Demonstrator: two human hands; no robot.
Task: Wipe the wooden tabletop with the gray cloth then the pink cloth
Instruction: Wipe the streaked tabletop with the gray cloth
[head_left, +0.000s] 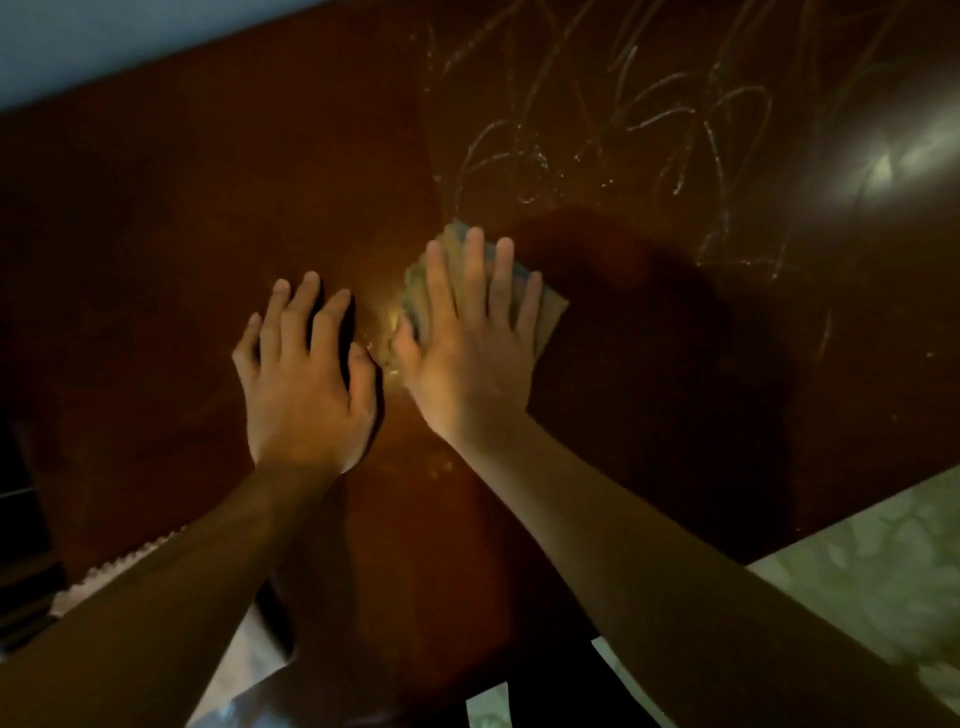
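Wiping well called for firm, even pressure and overlapping strokes carried up into the pale scribbles (597, 119) beyond the fingertips. Straight, slightly spread fingers of the right hand (467, 338) pressed the gray cloth (550, 312) flat on the wooden tabletop (182, 234), cloth showing beside the little finger. Just beside its thumb, the left hand (306, 374) rested flat, fingers spread, bracing

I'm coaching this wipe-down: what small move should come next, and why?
Probably push the cloth under the right hand forward and right into the white scribbles, which remain unwiped there. The left hand rests flat on the tabletop, bracing.
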